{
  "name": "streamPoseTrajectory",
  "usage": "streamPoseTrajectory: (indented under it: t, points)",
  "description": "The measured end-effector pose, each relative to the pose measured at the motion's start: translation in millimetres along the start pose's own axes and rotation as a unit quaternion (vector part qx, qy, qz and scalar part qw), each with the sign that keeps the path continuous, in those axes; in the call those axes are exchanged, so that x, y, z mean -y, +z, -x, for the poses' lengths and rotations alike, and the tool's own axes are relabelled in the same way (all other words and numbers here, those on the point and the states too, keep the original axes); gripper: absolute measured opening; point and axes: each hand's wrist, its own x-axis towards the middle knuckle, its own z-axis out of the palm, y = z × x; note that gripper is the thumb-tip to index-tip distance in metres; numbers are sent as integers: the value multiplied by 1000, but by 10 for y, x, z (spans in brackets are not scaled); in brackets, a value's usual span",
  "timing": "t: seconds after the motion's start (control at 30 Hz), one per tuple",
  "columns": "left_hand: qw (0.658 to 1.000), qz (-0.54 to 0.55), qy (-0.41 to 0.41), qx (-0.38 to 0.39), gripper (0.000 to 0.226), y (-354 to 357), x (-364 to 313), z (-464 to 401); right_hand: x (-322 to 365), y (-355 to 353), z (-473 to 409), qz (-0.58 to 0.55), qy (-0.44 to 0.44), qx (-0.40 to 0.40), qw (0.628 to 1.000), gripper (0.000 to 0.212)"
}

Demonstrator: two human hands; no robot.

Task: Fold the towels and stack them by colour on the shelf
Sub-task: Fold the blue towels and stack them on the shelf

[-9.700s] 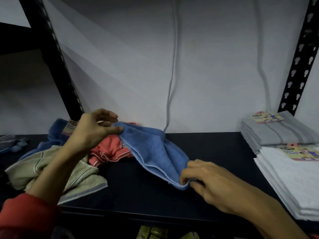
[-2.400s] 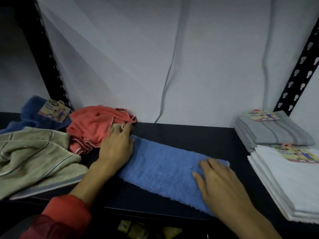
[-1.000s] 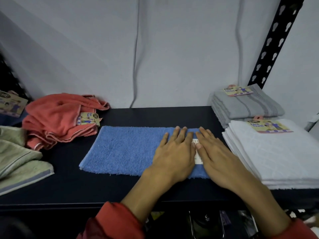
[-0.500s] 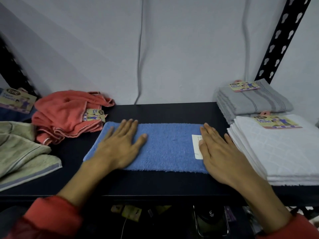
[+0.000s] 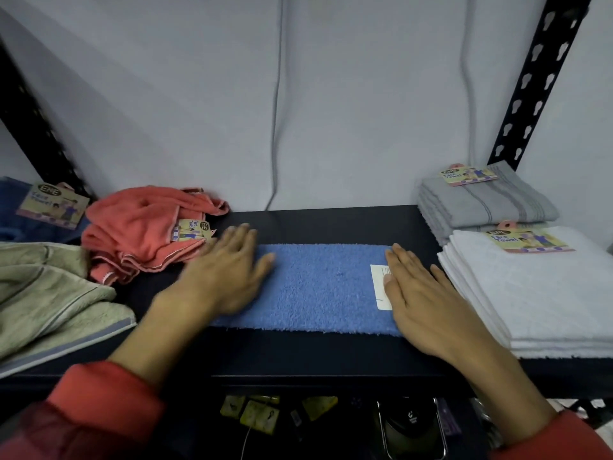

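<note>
A blue towel (image 5: 318,287), folded into a long strip, lies flat on the dark shelf (image 5: 331,224). My left hand (image 5: 229,273) presses flat on its left end, fingers straight. My right hand (image 5: 421,293) lies flat on its right end, partly covering a white care label (image 5: 379,287). To the left sit a crumpled coral towel (image 5: 139,227), a loose green towel (image 5: 49,293) and a dark blue towel (image 5: 13,214). At the right stand a folded white stack (image 5: 537,293) and, behind it, a folded grey stack (image 5: 484,204).
Black perforated shelf uprights rise at the back left (image 5: 36,127) and back right (image 5: 537,78). A grey cable (image 5: 277,111) hangs down the wall behind. Yellow tags (image 5: 258,413) and a dark object (image 5: 411,426) show below the shelf's front edge.
My left hand has slid from the towel's right end out to its left end, smoothing it. My right hand has stayed on the right end by the label.
</note>
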Motion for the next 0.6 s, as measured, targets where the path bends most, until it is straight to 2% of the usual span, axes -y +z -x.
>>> streamPoseTrajectory:
  t: [0.1, 0.2, 0.3, 0.4, 0.6]
  points:
    - [987, 99, 123, -8, 63, -44, -706, 0, 2, -1, -5, -3, -1, 1, 1000, 56]
    - [973, 118, 199, 17, 58, 142, -1246, 42, -14, 4, -18, -8, 1, 3, 1000, 56]
    - [975, 111, 192, -9, 58, 283, -1344, 38, -49, 18, -29, 2, -2, -2, 1000, 56]
    - [979, 113, 172, 2, 59, 314, -1202, 59, -70, 34, -18, 12, -4, -7, 1000, 56]
    - [992, 101, 61, 32, 72, 263, -289, 51, -60, 19, -22, 18, -4, 1, 1000, 57]
